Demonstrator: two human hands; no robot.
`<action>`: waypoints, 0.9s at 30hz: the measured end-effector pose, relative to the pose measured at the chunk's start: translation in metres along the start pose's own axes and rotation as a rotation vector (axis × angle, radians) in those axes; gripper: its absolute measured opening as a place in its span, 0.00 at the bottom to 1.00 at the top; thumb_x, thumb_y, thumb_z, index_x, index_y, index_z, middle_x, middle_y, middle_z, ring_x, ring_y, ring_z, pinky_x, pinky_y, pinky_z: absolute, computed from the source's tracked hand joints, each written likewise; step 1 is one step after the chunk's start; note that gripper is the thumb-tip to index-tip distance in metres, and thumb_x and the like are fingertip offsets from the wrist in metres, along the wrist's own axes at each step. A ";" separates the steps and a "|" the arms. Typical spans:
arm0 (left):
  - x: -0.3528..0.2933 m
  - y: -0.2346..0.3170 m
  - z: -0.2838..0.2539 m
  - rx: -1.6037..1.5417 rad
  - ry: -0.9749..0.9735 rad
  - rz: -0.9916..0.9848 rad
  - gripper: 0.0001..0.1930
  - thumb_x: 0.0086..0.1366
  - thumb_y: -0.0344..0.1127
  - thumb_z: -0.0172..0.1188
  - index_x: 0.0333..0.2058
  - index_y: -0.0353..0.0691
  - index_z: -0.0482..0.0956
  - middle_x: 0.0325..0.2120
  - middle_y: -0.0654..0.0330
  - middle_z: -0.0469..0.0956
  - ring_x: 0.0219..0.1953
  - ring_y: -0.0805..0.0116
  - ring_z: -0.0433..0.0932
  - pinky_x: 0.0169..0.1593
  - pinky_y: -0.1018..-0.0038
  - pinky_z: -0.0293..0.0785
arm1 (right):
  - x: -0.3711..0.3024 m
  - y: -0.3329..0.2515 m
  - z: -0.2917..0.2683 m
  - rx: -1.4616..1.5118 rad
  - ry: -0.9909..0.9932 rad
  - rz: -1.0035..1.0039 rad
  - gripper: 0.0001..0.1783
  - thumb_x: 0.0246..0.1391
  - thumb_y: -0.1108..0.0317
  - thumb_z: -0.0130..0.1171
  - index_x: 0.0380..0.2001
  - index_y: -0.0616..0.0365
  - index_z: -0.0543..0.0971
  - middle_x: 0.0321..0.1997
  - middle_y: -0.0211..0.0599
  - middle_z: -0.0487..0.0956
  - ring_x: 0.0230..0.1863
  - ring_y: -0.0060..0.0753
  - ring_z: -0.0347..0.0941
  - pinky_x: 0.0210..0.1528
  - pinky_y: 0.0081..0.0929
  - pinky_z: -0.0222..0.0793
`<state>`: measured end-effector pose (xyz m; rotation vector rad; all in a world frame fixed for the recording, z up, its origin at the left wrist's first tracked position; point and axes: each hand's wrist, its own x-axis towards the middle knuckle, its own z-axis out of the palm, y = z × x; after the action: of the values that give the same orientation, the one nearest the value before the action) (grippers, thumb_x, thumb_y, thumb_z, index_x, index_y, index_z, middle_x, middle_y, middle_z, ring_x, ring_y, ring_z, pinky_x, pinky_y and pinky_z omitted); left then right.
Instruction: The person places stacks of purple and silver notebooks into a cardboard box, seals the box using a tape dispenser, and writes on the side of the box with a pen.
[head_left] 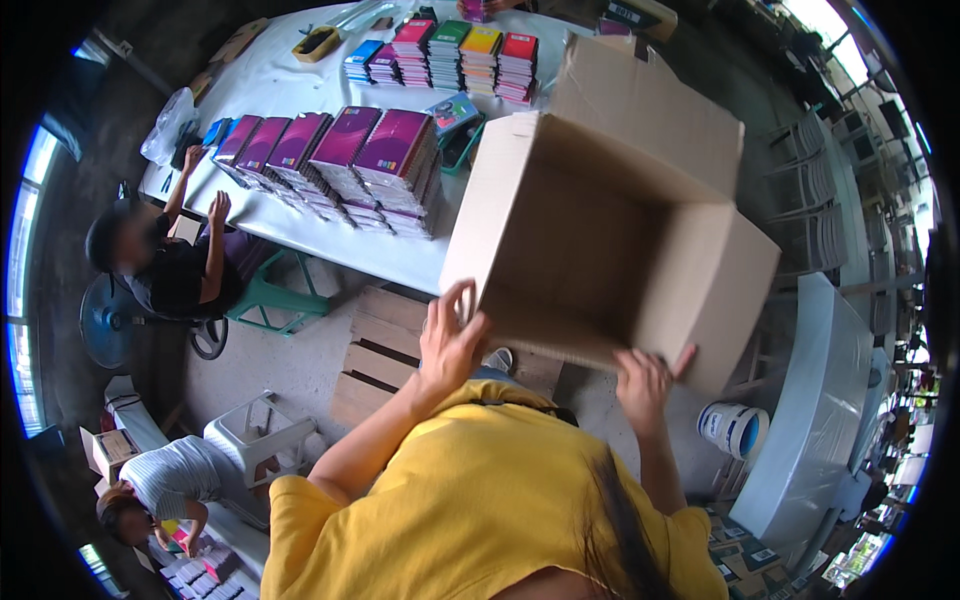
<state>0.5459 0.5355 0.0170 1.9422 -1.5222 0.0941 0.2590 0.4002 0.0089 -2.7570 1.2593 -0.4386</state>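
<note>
A large empty cardboard box (600,230) is held up in front of me, tilted with its open mouth facing me and its flaps spread. My left hand (448,345) grips the box's lower left edge, with the fingers curled over the rim. Gripping the lower right edge near the corner is my right hand (643,383). Behind the box, stacks of purple spiral notebooks (370,145) lie on a white-covered table (300,75). Further back stand stacks of coloured notebooks (470,55).
A person in black (175,270) sits at the table's left, both hands on its edge. Another person in a striped top (170,480) bends over small books at lower left. A white plastic stool (255,435), wooden boards (375,350), a white bucket (733,428) and a long pale table (820,400) surround me.
</note>
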 end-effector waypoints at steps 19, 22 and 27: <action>0.026 -0.135 0.005 -0.636 -0.014 -0.498 0.31 0.57 0.39 0.70 0.59 0.50 0.69 0.59 0.63 0.69 0.58 0.61 0.68 0.57 0.56 0.67 | 0.109 -0.028 0.008 0.438 -0.260 0.006 0.37 0.43 0.59 0.71 0.59 0.47 0.73 0.57 0.41 0.75 0.58 0.44 0.70 0.66 0.60 0.51; 0.041 -0.188 -0.003 -0.881 0.136 -0.775 0.35 0.62 0.49 0.64 0.63 0.46 0.62 0.60 0.54 0.65 0.60 0.57 0.66 0.59 0.56 0.65 | 0.147 -0.057 0.006 0.925 -0.183 0.011 0.40 0.51 0.59 0.68 0.64 0.59 0.64 0.62 0.49 0.70 0.60 0.46 0.69 0.60 0.42 0.65; 0.085 -0.233 0.014 -1.336 0.325 -1.202 0.56 0.54 0.69 0.61 0.70 0.45 0.41 0.70 0.47 0.41 0.71 0.49 0.44 0.67 0.50 0.50 | 0.240 -0.186 0.035 1.655 -0.482 0.343 0.48 0.52 0.49 0.66 0.68 0.58 0.55 0.66 0.53 0.64 0.65 0.49 0.62 0.63 0.50 0.59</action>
<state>0.7751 0.4812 -0.0611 1.2343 0.1249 -0.8403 0.5537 0.3413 0.0641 -1.1083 0.6151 -0.4172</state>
